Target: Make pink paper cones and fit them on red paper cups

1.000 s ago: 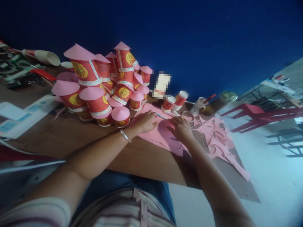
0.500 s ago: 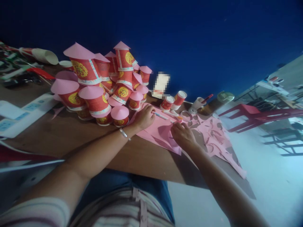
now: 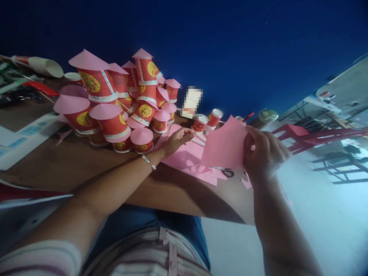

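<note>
My right hand (image 3: 263, 151) is raised above the table's right part, closed on a piece of pink paper (image 3: 225, 143) that hangs to the left of it. My left hand (image 3: 179, 140) is over the pink sheets (image 3: 182, 159) on the table, its fingers stretched out and holding nothing that I can see. A pale pen (image 3: 198, 142) lies just right of its fingertips. Under the raised paper the dark loop of a scissors handle (image 3: 228, 173) shows; the rest of the scissors is mostly hidden.
Red paper-cup lanterns (image 3: 110, 120) with pink cone roofs are stacked at the left. Two red cups (image 3: 215, 118) stand near the blue wall. A white power strip (image 3: 28, 134) lies far left; a red stool (image 3: 299, 136) stands beyond the table's right side.
My right hand has lifted a pink paper piece up and to the right, uncovering a scissors handle and hiding the cut scraps. My left hand has stayed near the sheets, its fingers now extended.
</note>
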`<action>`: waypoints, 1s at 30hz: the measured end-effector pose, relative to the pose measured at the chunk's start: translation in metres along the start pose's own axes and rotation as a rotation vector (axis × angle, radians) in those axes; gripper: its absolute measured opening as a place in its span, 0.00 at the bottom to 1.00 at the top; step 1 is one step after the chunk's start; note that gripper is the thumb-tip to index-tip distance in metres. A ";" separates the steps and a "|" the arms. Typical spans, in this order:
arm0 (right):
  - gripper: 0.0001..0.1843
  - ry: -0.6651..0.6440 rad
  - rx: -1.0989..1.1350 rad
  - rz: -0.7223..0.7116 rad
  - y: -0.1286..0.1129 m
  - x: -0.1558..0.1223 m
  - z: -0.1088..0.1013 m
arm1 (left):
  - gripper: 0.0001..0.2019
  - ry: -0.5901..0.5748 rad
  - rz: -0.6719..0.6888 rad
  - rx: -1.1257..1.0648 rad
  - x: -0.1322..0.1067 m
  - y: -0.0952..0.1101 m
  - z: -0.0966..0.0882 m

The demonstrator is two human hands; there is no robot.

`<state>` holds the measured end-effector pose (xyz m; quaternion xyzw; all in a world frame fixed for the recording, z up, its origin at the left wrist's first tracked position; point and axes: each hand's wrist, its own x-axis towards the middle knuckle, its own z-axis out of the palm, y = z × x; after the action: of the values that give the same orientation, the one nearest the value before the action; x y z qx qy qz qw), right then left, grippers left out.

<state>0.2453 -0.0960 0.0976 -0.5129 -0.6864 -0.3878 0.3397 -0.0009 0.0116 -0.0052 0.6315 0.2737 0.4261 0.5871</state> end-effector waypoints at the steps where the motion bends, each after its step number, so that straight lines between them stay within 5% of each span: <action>1: 0.14 0.049 -0.013 0.009 0.002 0.007 0.001 | 0.26 -0.101 -0.051 -0.098 -0.001 0.000 -0.001; 6: 0.14 0.125 -0.128 -0.121 0.003 0.028 0.010 | 0.38 -0.543 -0.176 -0.541 -0.004 -0.003 -0.002; 10: 0.11 0.018 -0.092 -0.208 -0.008 0.021 0.026 | 0.36 -0.636 -0.241 -0.686 -0.004 -0.008 -0.001; 17: 0.10 0.034 0.121 -0.190 -0.024 0.007 0.040 | 0.25 -0.347 -0.302 -0.635 -0.006 -0.005 0.006; 20: 0.10 0.023 0.313 0.066 -0.030 0.009 0.037 | 0.27 -0.261 -0.306 -0.629 -0.008 -0.002 0.011; 24: 0.15 -0.147 0.462 0.392 -0.035 0.006 0.040 | 0.23 -0.199 -0.333 -0.712 -0.010 -0.002 0.014; 26: 0.14 -0.175 0.433 0.370 -0.033 0.001 0.046 | 0.17 -0.148 -0.348 -0.689 -0.010 -0.001 0.013; 30: 0.12 -0.161 0.275 0.104 -0.020 -0.014 0.061 | 0.14 -0.043 -0.341 -0.713 -0.010 0.005 0.010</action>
<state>0.2247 -0.0517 0.0535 -0.5260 -0.7305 -0.2295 0.3702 0.0024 -0.0026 -0.0019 0.3422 0.1970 0.3773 0.8377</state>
